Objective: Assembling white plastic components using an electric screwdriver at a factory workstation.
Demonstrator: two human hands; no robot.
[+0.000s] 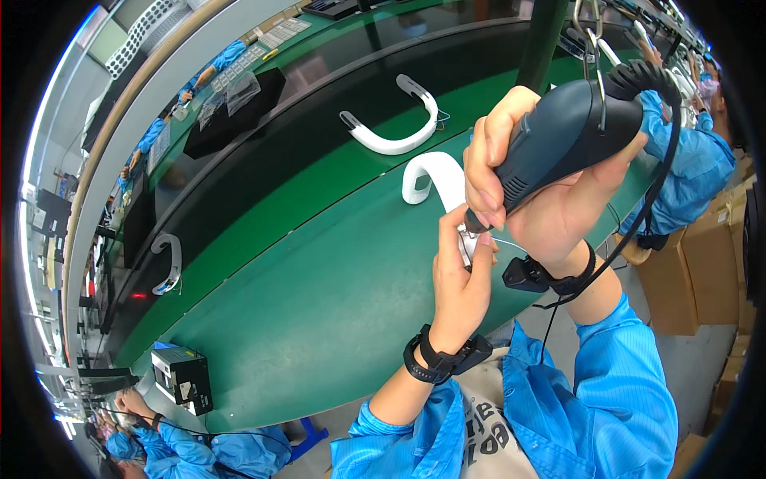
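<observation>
My right hand [558, 215] is wrapped round a dark electric screwdriver [550, 136], which tilts with its tip down to the left. That tip meets the end of a white curved neckband [447, 177] over the green worktable [319, 319]. Gripping the same end is my left hand [460, 291], thumb and fingers closed on it just below the tip. A thin pale wire runs out beside the fingers toward my right wrist. The exact point of contact is hidden by my fingers. Black straps with small black modules circle both wrists.
Another white neckband [395, 146] lies on the green conveyor belt [319, 168], a third [167, 263] farther left. The screwdriver's coiled cord [650, 77] and metal hanger [592, 40] are above. A black box [182, 379] stands lower left; cardboard boxes [678, 279] and co-workers in blue flank the table.
</observation>
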